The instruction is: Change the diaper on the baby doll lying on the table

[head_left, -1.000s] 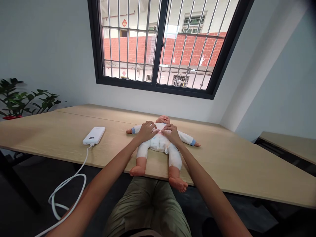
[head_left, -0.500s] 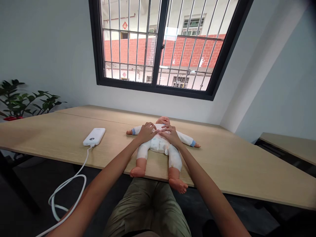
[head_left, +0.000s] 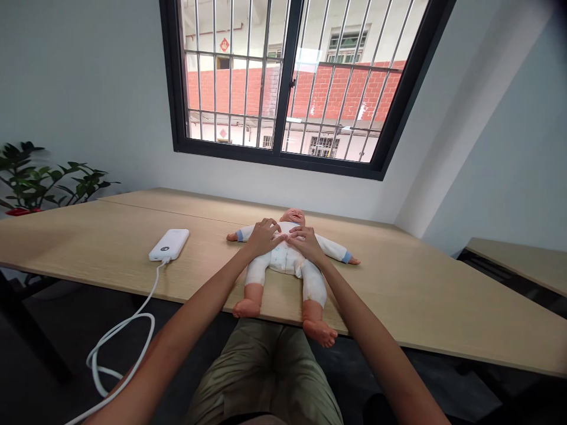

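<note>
1. Pale wooden counter (head_left: 398, 289) bears a baby doll (head_left: 286, 260), laid face-up in a diaper.
2. Its chest is touched by the spread, unclenched fingers of the left hand (head_left: 263, 237) and right hand (head_left: 306, 243).
3. White power bank (head_left: 169, 245) is placed to the left, its cable (head_left: 119, 348) hanging over the edge.

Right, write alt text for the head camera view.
The left hand and right hand rest on the chest of a baby doll lying on its back on a light wood table, feet at the near edge. A white power bank with a white cable lies left of the doll, below a barred window.
</note>
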Action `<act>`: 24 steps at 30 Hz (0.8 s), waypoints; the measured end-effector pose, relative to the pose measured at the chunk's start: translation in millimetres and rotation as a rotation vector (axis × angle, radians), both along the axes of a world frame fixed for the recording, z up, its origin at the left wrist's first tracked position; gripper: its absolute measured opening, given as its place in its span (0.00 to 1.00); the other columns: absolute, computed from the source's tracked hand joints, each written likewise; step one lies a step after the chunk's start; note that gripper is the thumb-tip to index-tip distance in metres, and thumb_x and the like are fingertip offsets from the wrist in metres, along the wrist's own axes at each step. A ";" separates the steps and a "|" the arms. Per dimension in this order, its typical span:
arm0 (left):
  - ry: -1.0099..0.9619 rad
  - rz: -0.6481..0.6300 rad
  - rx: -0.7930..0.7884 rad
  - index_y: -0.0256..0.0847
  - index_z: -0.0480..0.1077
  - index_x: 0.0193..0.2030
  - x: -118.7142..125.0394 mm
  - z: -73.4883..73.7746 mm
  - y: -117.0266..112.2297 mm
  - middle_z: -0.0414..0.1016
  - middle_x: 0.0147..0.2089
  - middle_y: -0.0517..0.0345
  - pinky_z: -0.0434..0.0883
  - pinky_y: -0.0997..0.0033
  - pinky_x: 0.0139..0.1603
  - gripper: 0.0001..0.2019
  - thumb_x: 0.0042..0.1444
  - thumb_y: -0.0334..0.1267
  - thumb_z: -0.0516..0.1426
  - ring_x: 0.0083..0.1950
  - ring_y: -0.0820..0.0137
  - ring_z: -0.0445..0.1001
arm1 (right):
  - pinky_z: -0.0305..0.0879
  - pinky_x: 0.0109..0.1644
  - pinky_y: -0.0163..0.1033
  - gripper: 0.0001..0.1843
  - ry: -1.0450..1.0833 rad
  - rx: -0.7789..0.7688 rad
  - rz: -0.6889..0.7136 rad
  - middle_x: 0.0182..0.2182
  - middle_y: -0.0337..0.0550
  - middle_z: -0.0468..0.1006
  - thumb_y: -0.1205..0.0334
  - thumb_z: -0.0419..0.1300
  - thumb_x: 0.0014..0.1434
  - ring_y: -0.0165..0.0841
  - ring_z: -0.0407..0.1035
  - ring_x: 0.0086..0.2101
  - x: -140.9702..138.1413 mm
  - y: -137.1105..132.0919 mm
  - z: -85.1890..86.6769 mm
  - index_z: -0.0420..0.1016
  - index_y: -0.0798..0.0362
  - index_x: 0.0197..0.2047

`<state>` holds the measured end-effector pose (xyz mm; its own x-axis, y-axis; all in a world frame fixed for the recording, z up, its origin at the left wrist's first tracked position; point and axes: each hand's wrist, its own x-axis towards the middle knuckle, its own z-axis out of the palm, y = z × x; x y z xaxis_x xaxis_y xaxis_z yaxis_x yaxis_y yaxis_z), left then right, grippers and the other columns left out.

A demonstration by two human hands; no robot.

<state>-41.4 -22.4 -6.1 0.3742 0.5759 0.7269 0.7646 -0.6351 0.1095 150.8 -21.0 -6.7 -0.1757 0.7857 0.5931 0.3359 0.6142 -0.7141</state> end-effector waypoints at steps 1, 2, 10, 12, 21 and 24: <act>0.006 0.002 0.012 0.42 0.72 0.41 0.1 -0.1 0.1 0.72 0.49 0.50 0.67 0.57 0.53 0.11 0.63 0.47 0.56 0.54 0.60 0.69 | 0.71 0.49 0.53 0.19 -0.010 0.010 -0.004 0.40 0.50 0.77 0.40 0.70 0.44 0.48 0.65 0.53 0.0 0.9 -0.6 0.80 0.48 0.24; 0.011 0.002 0.023 0.41 0.72 0.41 0.3 -0.1 0.3 0.72 0.49 0.50 0.67 0.57 0.53 0.11 0.63 0.47 0.56 0.54 0.60 0.69 | 0.71 0.50 0.54 0.18 -0.025 0.026 -0.011 0.39 0.49 0.77 0.41 0.69 0.45 0.47 0.66 0.52 0.1 1.7 -1.0 0.79 0.48 0.23; 0.026 -0.011 0.018 0.41 0.72 0.41 0.2 -0.5 0.9 0.72 0.49 0.50 0.67 0.58 0.53 0.12 0.62 0.48 0.57 0.55 0.60 0.69 | 0.68 0.52 0.54 0.16 -0.101 0.136 -0.004 0.36 0.47 0.78 0.46 0.67 0.50 0.44 0.70 0.46 2.9 6.6 -0.9 0.79 0.49 0.22; 0.024 -0.015 0.011 0.42 0.73 0.41 0.1 -0.7 1.2 0.72 0.49 0.50 0.67 0.58 0.53 0.12 0.62 0.48 0.57 0.55 0.60 0.68 | 0.69 0.51 0.53 0.15 -0.109 0.158 0.004 0.35 0.46 0.78 0.47 0.67 0.50 0.43 0.71 0.43 3.3 7.2 -0.4 0.79 0.49 0.22; -0.011 -0.039 -0.037 0.42 0.73 0.40 0.2 -3.6 5.1 0.73 0.49 0.51 0.67 0.58 0.52 0.13 0.62 0.49 0.57 0.55 0.59 0.69 | 0.69 0.50 0.52 0.11 -0.132 0.233 0.001 0.34 0.48 0.76 0.53 0.68 0.50 0.45 0.71 0.46 5.4 9.6 0.0 0.79 0.49 0.23; -0.034 -0.048 -0.067 0.42 0.73 0.39 0.8 -3.7 6.0 0.73 0.47 0.52 0.67 0.59 0.51 0.13 0.62 0.49 0.57 0.54 0.60 0.70 | 0.70 0.49 0.50 0.08 -0.132 0.241 0.005 0.34 0.47 0.75 0.55 0.67 0.51 0.44 0.71 0.46 5.8 10.5 -0.8 0.80 0.49 0.24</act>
<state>-40.7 -16.5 -9.7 0.3785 0.6054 0.7002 0.7283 -0.6616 0.1784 156.6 -10.6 -7.5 -0.2674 0.6234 0.7347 0.4128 0.7631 -0.4973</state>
